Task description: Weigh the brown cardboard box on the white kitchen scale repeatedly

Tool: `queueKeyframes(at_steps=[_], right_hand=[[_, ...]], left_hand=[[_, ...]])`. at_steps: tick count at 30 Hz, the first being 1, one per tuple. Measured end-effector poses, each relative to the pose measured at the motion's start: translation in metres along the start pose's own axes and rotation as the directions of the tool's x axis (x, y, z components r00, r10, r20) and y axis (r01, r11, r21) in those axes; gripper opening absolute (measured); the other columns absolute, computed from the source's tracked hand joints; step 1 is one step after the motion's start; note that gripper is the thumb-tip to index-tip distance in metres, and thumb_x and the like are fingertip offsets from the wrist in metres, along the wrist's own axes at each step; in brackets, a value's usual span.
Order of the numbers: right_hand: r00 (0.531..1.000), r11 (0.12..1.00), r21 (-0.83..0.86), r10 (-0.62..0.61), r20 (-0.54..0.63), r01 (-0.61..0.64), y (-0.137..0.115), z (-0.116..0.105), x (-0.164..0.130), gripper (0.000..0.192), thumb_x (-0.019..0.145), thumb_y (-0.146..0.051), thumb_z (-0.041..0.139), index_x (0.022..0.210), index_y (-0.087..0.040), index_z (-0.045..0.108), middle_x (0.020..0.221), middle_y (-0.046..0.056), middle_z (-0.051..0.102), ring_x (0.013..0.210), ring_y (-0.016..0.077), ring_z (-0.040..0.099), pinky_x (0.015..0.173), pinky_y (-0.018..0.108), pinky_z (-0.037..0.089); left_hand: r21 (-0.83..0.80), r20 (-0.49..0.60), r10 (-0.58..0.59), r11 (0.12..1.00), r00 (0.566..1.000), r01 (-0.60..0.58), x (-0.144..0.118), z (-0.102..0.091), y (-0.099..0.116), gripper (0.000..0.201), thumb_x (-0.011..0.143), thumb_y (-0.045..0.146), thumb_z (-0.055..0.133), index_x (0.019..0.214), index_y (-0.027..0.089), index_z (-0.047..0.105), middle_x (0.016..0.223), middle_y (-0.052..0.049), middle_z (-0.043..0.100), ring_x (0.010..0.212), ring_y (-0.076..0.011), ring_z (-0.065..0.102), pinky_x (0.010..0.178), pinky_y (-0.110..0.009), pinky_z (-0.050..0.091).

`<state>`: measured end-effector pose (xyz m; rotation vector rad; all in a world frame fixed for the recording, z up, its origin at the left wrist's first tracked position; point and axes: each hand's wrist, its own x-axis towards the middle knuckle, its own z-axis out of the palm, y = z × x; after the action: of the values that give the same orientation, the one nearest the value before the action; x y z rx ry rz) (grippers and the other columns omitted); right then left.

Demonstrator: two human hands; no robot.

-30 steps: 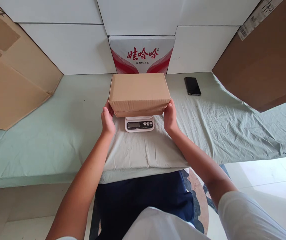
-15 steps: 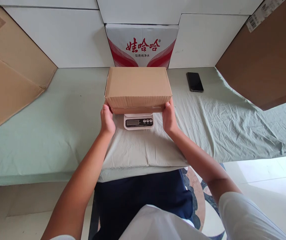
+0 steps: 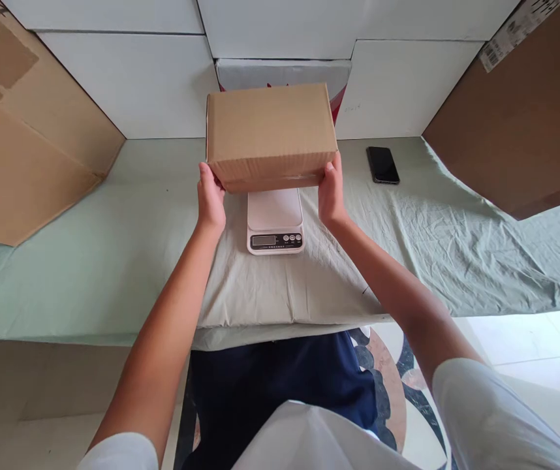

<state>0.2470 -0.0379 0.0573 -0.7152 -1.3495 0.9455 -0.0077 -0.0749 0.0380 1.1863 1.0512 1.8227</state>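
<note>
One cardboard box [image 3: 272, 130] sits between left hand [image 3: 211, 201] and right hand [image 3: 331, 194], both grasping its near corners; it partly hides the white scale [image 3: 275, 220].

White short sleeves [image 3: 490, 411], navy bottoms [image 3: 280, 369]

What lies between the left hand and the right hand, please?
The head view shows the box between left hand and right hand, and the scale below it.

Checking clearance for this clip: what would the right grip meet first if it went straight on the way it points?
The box, which the right grip touches. If the box moved along with it, the carton behind would probably come next, though depth is unclear.
</note>
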Motion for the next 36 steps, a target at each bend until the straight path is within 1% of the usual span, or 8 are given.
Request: queueKeyframes(at_steps=[2,5,9,12,21,30,33,36], right_hand=[[0.999,0.999,0.027,-0.038,-0.009,0.038,0.019,0.005,0.020,0.072,0.085,-0.085,0.046,0.141,-0.041,0.054,0.150,-0.001,0.059,0.159,0.0301,0.040,0.134,0.056,0.033],[0.999,0.999,0.038,-0.004,-0.049,0.006,0.049,0.012,0.038,0.072,0.085,-0.084,0.045,0.141,-0.040,0.053,0.152,-0.001,0.057,0.159,0.0275,0.039,0.136,0.056,0.031],[0.995,0.995,0.074,0.075,-0.070,-0.070,0.076,0.014,0.043,0.068,0.083,-0.081,0.050,0.133,-0.036,0.056,0.150,0.000,0.060,0.155,0.0249,0.044,0.137,0.054,0.029],[0.994,0.991,0.097,0.097,-0.047,-0.092,0.083,0.011,0.043,0.063,0.082,-0.078,0.053,0.129,-0.037,0.057,0.148,-0.001,0.062,0.154,0.0238,0.045,0.138,0.053,0.028],[0.986,0.980,0.128,0.159,-0.048,-0.151,0.091,0.007,0.044,0.068,0.080,-0.082,0.054,0.131,-0.036,0.058,0.151,-0.003,0.061,0.155,0.0249,0.046,0.136,0.055,0.033],[0.987,0.982,0.122,0.148,-0.053,-0.141,0.094,0.007,0.045,0.074,0.080,-0.078,0.056,0.136,-0.030,0.054,0.151,0.003,0.061,0.150,0.0256,0.049,0.136,0.052,0.033],[0.986,0.985,0.108,0.143,-0.086,-0.133,0.097,0.005,0.046,0.074,0.081,-0.076,0.056,0.139,-0.031,0.051,0.157,0.002,0.054,0.157,0.0246,0.042,0.137,0.052,0.027],[0.967,0.976,0.138,0.190,-0.169,-0.168,0.102,0.001,0.048,0.082,0.077,-0.078,0.057,0.144,-0.033,0.045,0.168,0.001,0.041,0.165,0.0236,0.029,0.140,0.051,0.020]], left_hand=[[-0.001,0.002,0.022,1.000,1.000,-0.022,0.024,0.002,-0.013,0.083,0.084,0.093,0.043,0.121,0.024,0.072,0.144,-0.012,0.067,0.161,-0.0335,0.038,0.132,-0.049,0.034],[-0.002,-0.035,0.035,0.999,0.999,-0.035,0.049,0.007,-0.041,0.088,0.081,0.095,0.041,0.123,0.024,0.071,0.145,-0.012,0.066,0.161,-0.0320,0.038,0.132,-0.048,0.034],[-0.030,-0.116,-0.054,0.998,0.992,0.050,0.058,0.011,-0.076,0.093,0.072,0.101,0.046,0.119,0.024,0.072,0.145,-0.013,0.067,0.158,-0.0333,0.043,0.131,-0.047,0.035],[-0.060,-0.134,-0.113,0.993,0.985,0.105,0.057,0.010,-0.089,0.096,0.065,0.103,0.051,0.116,0.025,0.072,0.145,-0.013,0.068,0.157,-0.0339,0.044,0.131,-0.047,0.035],[-0.061,-0.035,-0.104,0.993,0.994,0.102,0.059,0.008,-0.089,0.099,0.072,0.101,0.044,0.127,0.023,0.069,0.151,-0.017,0.064,0.157,-0.0325,0.044,0.130,-0.048,0.038],[-0.066,-0.022,-0.121,0.991,0.992,0.120,0.063,0.008,-0.092,0.100,0.072,0.100,0.047,0.129,0.021,0.069,0.154,-0.018,0.062,0.160,-0.0321,0.040,0.131,-0.046,0.036],[-0.053,-0.046,-0.119,0.992,0.992,0.117,0.063,0.003,-0.090,0.100,0.073,0.100,0.045,0.132,0.023,0.068,0.160,-0.015,0.057,0.162,-0.0310,0.037,0.133,-0.047,0.032],[-0.023,-0.080,-0.124,0.992,0.989,0.123,0.064,-0.009,-0.087,0.098,0.077,0.098,0.040,0.142,0.029,0.063,0.173,-0.009,0.039,0.166,-0.0270,0.024,0.137,-0.045,0.020]])
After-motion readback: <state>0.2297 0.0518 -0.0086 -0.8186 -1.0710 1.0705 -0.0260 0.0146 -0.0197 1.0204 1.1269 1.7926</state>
